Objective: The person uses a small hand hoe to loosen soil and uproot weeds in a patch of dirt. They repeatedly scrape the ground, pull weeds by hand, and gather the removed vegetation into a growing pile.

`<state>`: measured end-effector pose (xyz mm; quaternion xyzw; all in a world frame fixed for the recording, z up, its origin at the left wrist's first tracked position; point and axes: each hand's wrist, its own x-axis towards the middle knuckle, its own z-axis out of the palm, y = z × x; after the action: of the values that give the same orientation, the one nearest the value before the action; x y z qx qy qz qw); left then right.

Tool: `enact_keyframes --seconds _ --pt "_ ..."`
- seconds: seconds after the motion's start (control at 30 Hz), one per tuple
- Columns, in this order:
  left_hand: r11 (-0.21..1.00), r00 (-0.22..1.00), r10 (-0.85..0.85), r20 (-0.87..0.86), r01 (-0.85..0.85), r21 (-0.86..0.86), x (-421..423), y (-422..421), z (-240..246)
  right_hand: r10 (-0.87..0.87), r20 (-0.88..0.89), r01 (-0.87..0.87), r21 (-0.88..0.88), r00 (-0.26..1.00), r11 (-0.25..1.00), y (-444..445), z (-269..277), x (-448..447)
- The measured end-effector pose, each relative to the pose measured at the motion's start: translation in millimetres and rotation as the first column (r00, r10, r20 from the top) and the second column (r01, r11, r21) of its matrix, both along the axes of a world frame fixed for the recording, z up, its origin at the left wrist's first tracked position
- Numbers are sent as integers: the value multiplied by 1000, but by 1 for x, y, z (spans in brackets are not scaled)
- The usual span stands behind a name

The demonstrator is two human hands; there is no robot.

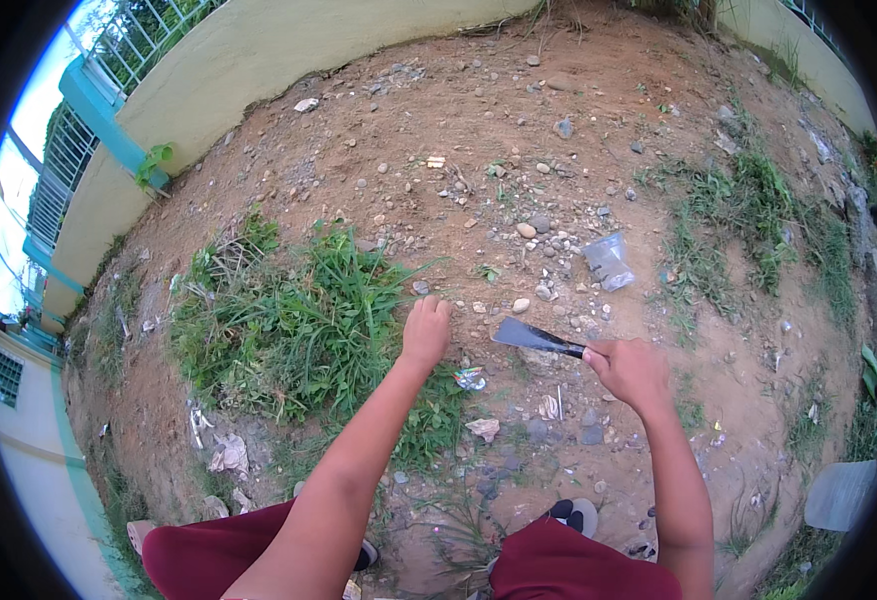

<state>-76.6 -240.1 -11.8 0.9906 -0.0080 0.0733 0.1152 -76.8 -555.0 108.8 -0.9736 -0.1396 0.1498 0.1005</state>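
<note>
My right hand [632,373] is closed on the handle of a flat metal blade tool [534,337], which points left over the stony soil. Its broad dark blade hangs near my left hand, with a gap between them. My left hand [427,330] is at the right edge of a heap of pulled green weeds [296,322], its fingers curled; whether it holds anything is hidden. Below it lies a shiny crumpled wrapper [470,378]. A clear plastic bag [608,261] lies on the ground beyond the tool.
A cream wall [273,52] with a railing borders the soil at the far left. More weeds [761,202] grow at the right. Small stones [526,230], paper scraps [230,455] and a translucent plastic container [840,495] lie about. My knees and feet are at the bottom.
</note>
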Motion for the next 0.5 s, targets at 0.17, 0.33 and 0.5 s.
enact_keyframes --seconds 0.17,0.33,0.5 --pt "984 976 -35 -215 71 162 -12 -15 5 190 128 -173 -130 974 976 47 -33 -8" --pt "992 976 -40 -213 65 111 -39 -25 -24 178 133 -166 -95 975 982 44 -30 -34" --pt "983 959 183 -216 -174 61 -42 -16 -51 106 20 -105 -32 994 994 14 24 -35"
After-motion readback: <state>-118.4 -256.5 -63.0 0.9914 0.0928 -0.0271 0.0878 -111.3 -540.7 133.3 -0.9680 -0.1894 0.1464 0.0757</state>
